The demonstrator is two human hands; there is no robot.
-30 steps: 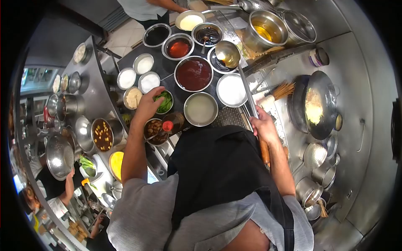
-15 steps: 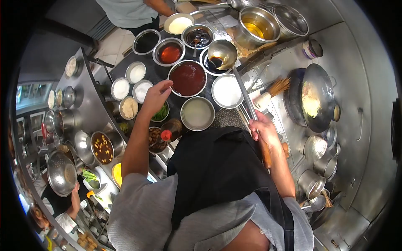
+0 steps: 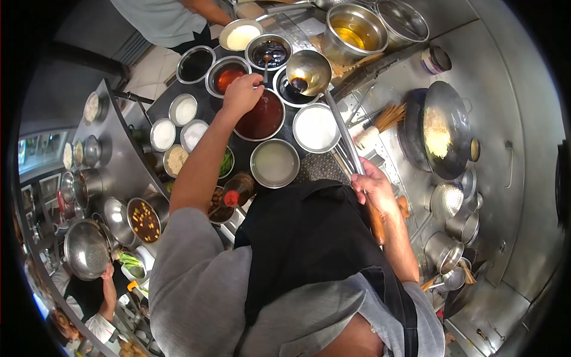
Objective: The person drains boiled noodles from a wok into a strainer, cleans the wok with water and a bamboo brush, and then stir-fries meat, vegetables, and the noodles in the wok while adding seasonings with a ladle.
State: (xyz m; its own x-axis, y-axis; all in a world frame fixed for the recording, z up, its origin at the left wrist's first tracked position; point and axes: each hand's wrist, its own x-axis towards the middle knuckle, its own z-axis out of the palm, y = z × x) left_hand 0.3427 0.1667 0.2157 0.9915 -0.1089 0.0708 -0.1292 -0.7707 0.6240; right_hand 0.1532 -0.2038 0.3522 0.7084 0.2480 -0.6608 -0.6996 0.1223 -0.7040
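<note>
My right hand (image 3: pixel 375 189) is wrapped around the long handle of a steel ladle (image 3: pixel 315 65) with a wooden grip. A little dark liquid lies in the ladle's bowl, which hangs over a bowl of dark sauce (image 3: pixel 289 96). My left hand (image 3: pixel 242 95) reaches over a bowl of dark red sauce (image 3: pixel 259 122). Its thumb and finger are slightly apart, right by the handle end of a spoon (image 3: pixel 266 68); contact is hard to make out. That spoon stands in a bowl of glossy dark sauce (image 3: pixel 275 49).
A wok (image 3: pixel 447 116) with pale yellow food stands at the right, near a bamboo brush (image 3: pixel 389 119). Bowls of white powder (image 3: pixel 321 132) and cloudy liquid (image 3: pixel 275 163) sit close by. A pot of oil (image 3: pixel 351 38) is behind. Other people stand at upper left and lower left.
My left hand has moved forward and right, from beside the dark red sauce to the spoon's handle. My right hand still holds the ladle over the bowls. The view has shifted slightly.
</note>
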